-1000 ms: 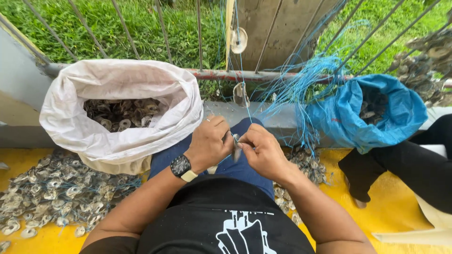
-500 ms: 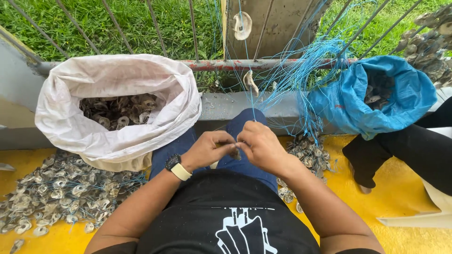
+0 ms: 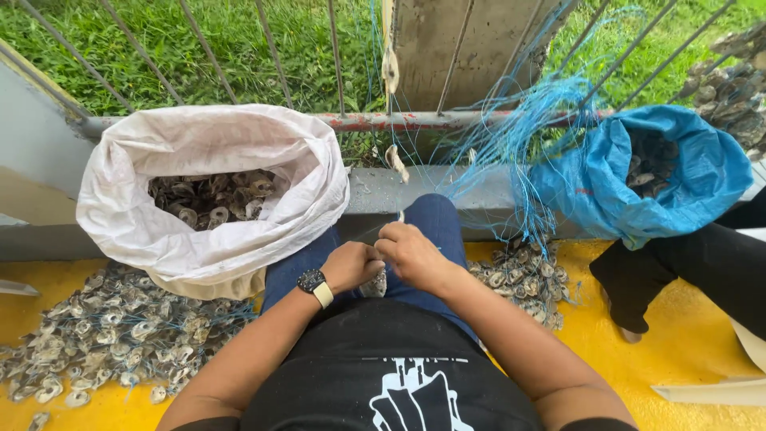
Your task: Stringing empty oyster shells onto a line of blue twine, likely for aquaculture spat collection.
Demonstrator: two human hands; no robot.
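Both hands (image 3: 383, 259) closed, pinching blue line (image 3: 403, 152).

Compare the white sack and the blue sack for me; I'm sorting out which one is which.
The white sack stands at the person's left, nearer the left hand; the blue sack stands at their right, past the right hand. The white sack's mouth is rolled wide, showing many shells; the blue sack's opening is narrower and darker, with few shells showing. Blue strings hang beside the blue sack, not the white one. Both stand open against the railing and hold shells.
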